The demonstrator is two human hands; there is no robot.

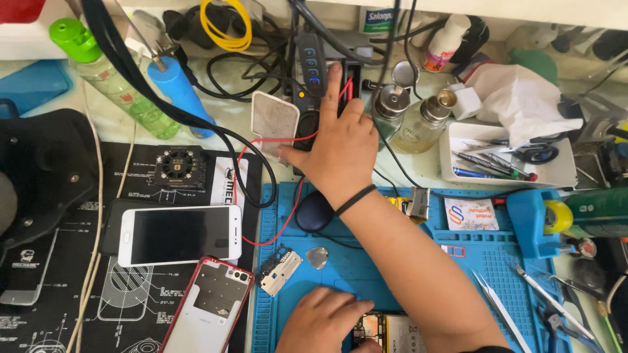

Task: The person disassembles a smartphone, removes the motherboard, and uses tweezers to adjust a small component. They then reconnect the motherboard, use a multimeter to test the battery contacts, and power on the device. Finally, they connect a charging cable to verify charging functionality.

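While right hand (340, 147), fingers spread, presses the power strip (313, 72); left hand (324, 320) half hides an opened phone (383, 330), grip unclear.

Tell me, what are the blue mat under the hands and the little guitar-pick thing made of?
The blue mat looks like soft rubber or silicone: dull, matte, with moulded ridges and little compartments. The triangular pick looks like thin metal, since it is grey and gives off a slight shine, though it could be plastic.

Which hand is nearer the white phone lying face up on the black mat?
Left. The left hand rests low on the blue mat, just right of the white phone; the right hand reaches up to the power strip, farther off.
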